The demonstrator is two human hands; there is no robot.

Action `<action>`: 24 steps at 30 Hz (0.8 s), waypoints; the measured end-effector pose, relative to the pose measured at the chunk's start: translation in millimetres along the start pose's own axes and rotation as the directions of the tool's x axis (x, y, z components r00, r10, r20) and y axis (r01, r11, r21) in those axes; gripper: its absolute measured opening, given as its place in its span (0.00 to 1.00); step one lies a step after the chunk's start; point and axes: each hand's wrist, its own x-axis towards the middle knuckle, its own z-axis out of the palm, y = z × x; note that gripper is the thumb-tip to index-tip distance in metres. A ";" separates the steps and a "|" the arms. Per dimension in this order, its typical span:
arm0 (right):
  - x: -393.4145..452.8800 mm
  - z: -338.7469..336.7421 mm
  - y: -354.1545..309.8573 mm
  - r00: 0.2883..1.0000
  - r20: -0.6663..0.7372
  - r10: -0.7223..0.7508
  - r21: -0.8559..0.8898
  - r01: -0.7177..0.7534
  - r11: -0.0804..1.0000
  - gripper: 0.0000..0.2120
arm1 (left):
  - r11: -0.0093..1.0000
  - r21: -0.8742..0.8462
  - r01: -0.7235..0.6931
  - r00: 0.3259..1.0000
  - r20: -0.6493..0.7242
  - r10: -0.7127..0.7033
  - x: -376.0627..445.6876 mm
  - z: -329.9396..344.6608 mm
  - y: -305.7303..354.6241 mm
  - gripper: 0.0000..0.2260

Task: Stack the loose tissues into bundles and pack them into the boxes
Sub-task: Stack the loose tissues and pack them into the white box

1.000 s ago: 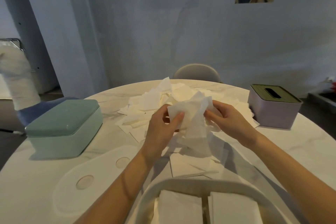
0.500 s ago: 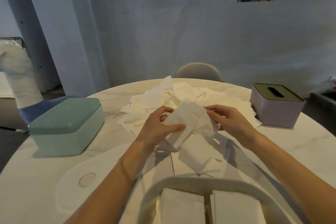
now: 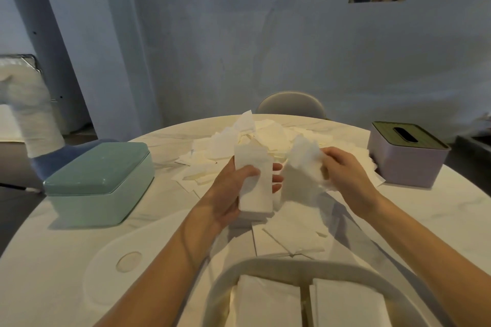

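Separated now — left hand [image 3: 233, 191] grips 1 folded tissue [image 3: 255, 180], right hand [image 3: 342, 175] pinches 1 crumpled tissue [image 3: 305, 164].

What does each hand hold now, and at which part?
The left hand grips a folded tissue bundle around its middle. The right hand pinches a crumpled loose tissue at its right edge.

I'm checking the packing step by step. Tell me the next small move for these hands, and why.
Probably lay the crumpled tissue in the right hand flat onto the folded bundle that the left hand grips upright. The two are apart now, the loose pile still waits behind, and the open box nearest the person already holds two stacks.
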 end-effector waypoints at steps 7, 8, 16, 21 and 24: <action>-12.0 5.0 -33.0 0.990 0.114 -0.087 -0.001 0.087 0.996 0.08 | 0.987 -0.136 0.087 0.996 0.017 -0.085 7.9 4.1 -12.0 0.29; -12.8 10.4 -33.8 0.986 0.131 -0.100 -0.121 0.116 0.986 0.07 | 0.989 -0.137 0.060 0.998 0.009 -0.059 9.8 5.3 -15.4 0.28; -17.6 16.8 -31.1 0.992 0.059 -0.111 -0.170 0.120 0.978 0.06 | 0.990 -0.139 -0.009 0.999 -0.041 0.004 8.9 19.1 -17.8 0.23; -17.7 15.9 -34.4 0.997 0.073 -0.016 -0.062 0.020 0.998 0.06 | 0.967 -0.251 0.039 0.998 -0.047 -0.052 12.0 15.9 -22.1 0.24; -19.5 12.8 -38.4 0.994 0.097 0.051 0.033 -0.054 0.998 0.09 | 0.974 -0.221 0.051 0.997 -0.045 -0.063 7.2 18.4 -21.7 0.26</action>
